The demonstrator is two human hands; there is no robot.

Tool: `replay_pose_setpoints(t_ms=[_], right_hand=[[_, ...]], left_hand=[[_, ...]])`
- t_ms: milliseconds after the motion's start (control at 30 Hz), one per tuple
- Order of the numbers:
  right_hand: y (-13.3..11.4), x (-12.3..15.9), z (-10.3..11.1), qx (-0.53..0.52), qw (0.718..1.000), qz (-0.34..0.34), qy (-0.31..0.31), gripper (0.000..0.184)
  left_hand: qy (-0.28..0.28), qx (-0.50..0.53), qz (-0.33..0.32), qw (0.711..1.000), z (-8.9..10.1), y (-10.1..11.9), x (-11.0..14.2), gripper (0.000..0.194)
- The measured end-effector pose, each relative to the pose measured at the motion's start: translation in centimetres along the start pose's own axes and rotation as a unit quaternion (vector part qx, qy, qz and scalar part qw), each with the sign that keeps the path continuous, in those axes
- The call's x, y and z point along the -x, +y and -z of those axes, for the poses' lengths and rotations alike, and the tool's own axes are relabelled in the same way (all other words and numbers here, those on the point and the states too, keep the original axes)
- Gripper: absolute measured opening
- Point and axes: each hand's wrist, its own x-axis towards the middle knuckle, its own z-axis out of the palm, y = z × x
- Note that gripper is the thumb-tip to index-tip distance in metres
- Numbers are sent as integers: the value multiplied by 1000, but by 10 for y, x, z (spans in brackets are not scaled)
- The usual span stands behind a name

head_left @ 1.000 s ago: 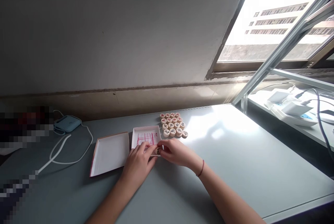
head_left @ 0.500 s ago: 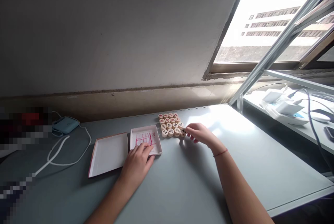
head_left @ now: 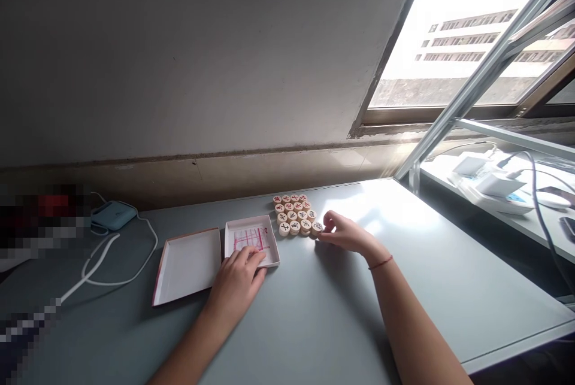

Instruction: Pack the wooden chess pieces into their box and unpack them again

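Note:
Round wooden Chinese chess pieces (head_left: 291, 215) stand in close rows on the desk, marked with red characters at the back and dark ones in front. At the front right corner sits one piece (head_left: 317, 227) with a dark character, its face fully visible. My right hand (head_left: 344, 232) is beside it, thumb and index finger apart and curved, their tips at its right edge. My left hand (head_left: 240, 268) rests over the front of a small white box (head_left: 275, 247), fingers loosely extended inside. Red-lined paper (head_left: 247, 238) lies in that box, partly covered by my fingers.
A shallow white lid (head_left: 188, 265) lies left of the box. Farther left are a blue device (head_left: 113, 215) and a white cable (head_left: 153, 253). A wall runs behind the grey desk (head_left: 309, 325). Chargers (head_left: 496, 184) stand on a shelf at right, near a metal frame.
My right hand has shifted slightly right, its thumb and index finger spreading, and the corner piece shows more fully. My left hand stays on the box.

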Motion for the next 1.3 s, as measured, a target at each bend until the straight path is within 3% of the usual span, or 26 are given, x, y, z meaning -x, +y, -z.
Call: replay_pose_setpoints(t_ms=[133,400,833,1067,1200,1300], right_hand=[[-5,1,-5,62,997,26,29,20],[-23,6,-25,105,989,40,99,35],[-15,-1,-24,103,992,39,65,22],[-18,6,-17,74,992,45,93,19],[-53,17,-31,58,972,163,156,5],[-91,19,-58,135,941,287,117,7]], left_hand=[[3,-9,-2,1000,0,0,0,23],[-11,-3,11,1000,2,3,-1,23],[-23,-16,15,999,3,4,-1,22],[-15,11,7,1000,11,0,-2,33],[-48,18,41,998,32,-17,-1,29],[-103,4,92,990,50,-24,2,24]])
